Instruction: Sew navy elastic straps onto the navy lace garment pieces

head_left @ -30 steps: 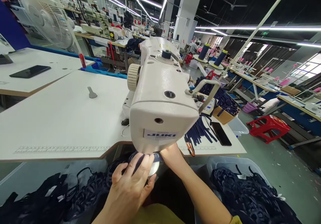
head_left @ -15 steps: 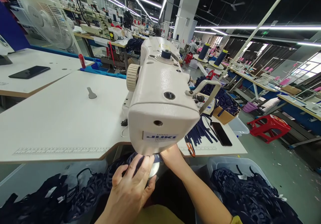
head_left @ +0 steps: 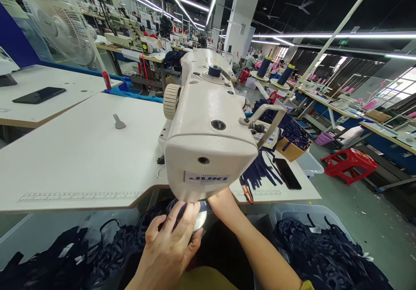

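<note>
A cream Juki sewing machine (head_left: 208,125) stands on the white table (head_left: 81,151), its head facing me. My left hand (head_left: 169,246) lies under the head with fingers stretched flat on dark navy fabric (head_left: 173,210) at the lit needle area. My right hand (head_left: 222,205) reaches in from the right, and its fingers are tucked under the machine head, hidden from view. The needle and presser foot are concealed by the machine body.
Bins of navy fabric pieces sit at lower left (head_left: 65,255) and lower right (head_left: 325,251). Navy strips (head_left: 260,168), a black phone (head_left: 287,174) and orange snips (head_left: 247,193) lie right of the machine. A fan (head_left: 61,25), another phone (head_left: 39,95), a red stool (head_left: 349,164).
The camera dipped slightly, so the machine sits a little lower in view. Both hands stay in place under the machine head.
</note>
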`<state>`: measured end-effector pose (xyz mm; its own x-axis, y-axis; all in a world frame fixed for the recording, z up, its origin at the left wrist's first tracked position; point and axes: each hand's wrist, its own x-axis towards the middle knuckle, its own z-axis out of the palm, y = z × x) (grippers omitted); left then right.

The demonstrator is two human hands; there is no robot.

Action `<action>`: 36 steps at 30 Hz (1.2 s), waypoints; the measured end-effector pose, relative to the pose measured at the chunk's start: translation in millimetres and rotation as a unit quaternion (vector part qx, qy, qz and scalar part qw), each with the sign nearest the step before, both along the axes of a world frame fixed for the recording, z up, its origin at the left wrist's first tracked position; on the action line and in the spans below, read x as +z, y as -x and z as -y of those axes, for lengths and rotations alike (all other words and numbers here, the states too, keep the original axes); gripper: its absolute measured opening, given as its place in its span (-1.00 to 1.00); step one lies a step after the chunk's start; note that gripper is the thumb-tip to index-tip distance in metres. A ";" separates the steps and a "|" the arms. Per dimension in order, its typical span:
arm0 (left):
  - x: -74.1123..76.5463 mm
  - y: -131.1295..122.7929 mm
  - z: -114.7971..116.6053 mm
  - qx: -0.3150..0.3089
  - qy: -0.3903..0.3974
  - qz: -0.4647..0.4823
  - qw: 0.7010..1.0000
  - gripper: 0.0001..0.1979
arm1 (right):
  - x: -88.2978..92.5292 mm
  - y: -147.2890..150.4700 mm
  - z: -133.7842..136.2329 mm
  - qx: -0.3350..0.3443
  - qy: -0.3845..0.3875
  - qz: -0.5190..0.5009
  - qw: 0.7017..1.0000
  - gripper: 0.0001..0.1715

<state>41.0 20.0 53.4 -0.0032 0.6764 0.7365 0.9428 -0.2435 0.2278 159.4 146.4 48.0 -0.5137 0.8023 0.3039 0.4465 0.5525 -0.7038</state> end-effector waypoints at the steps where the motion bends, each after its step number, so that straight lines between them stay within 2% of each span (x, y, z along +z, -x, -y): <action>1: -0.5 0.0 0.1 0.000 0.002 0.002 1.000 -0.69 | 0.2 -0.1 -0.3 0.000 0.000 -0.001 1.000 -0.71; 8: -6.0 0.0 -0.8 0.000 -0.002 -0.002 1.000 -0.67 | 2.1 0.2 0.3 -0.003 0.001 -0.009 1.000 -0.73; 14: -4.1 -0.2 -0.6 0.007 -0.001 0.003 1.000 -0.68 | 7.2 2.6 7.0 -0.016 0.003 -0.018 1.000 -0.74; 20: -5.4 3.1 -0.1 0.006 -0.040 0.007 0.999 -0.70 | 8.2 6.1 8.8 -0.006 -0.019 -0.029 0.999 -0.73; 26: -3.0 4.4 3.1 0.003 0.008 -0.002 1.000 -0.67 | 14.1 6.5 9.5 0.001 0.002 -0.065 0.998 -0.67; 30: -2.8 5.5 4.6 -0.016 0.006 -0.024 1.000 -0.60 | 14.8 4.2 11.0 0.004 0.011 -0.064 0.998 -0.71; 33: -14.9 7.6 6.9 -0.036 0.025 0.002 0.999 -0.54 | 11.5 1.7 10.8 0.005 0.010 -0.071 0.997 -0.72; 36: -46.1 10.4 8.0 -0.020 0.038 0.041 0.998 -0.37 | 7.1 -0.3 10.9 -0.014 0.024 -0.089 0.996 -0.73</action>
